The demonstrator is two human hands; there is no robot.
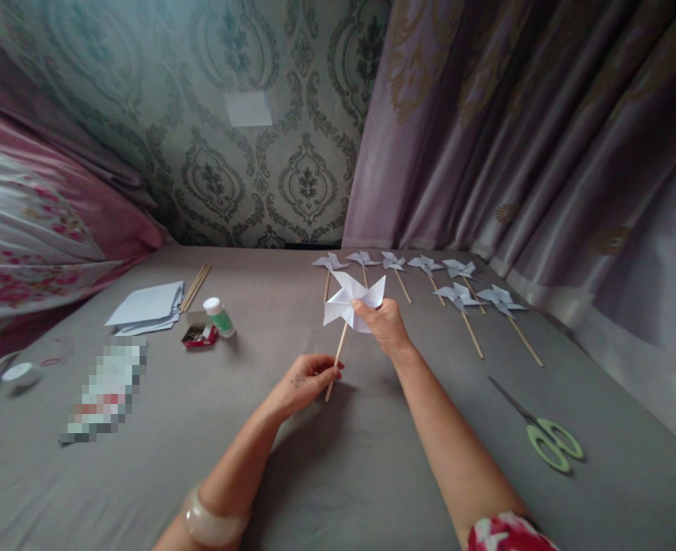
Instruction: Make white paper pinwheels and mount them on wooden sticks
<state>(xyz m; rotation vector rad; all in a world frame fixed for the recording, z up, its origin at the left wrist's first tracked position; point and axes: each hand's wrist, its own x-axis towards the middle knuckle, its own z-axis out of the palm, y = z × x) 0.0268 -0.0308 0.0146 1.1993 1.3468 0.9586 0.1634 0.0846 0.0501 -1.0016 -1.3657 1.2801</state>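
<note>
A white paper pinwheel (341, 295) on a thin wooden stick (341, 343) is held up in front of me. My left hand (310, 380) is closed round the lower part of the stick. At the top, my right hand (388, 325) grips the paper head, with the thumb on its centre and the other fingers mostly hidden behind it. Beyond my hands, several finished-looking pinwheels (458, 297) of the same kind lie in two rows at the back right, sticks pointing toward me.
Scissors (544, 435) with green handles lie at the right. At the left are stacked paper sheets (145, 306), wooden sticks (195, 288), a small red box (198, 337) of metal bits, a white-and-green bottle (218, 317) and a blurred-out packet (108, 390). Curtains (418, 138) hang behind.
</note>
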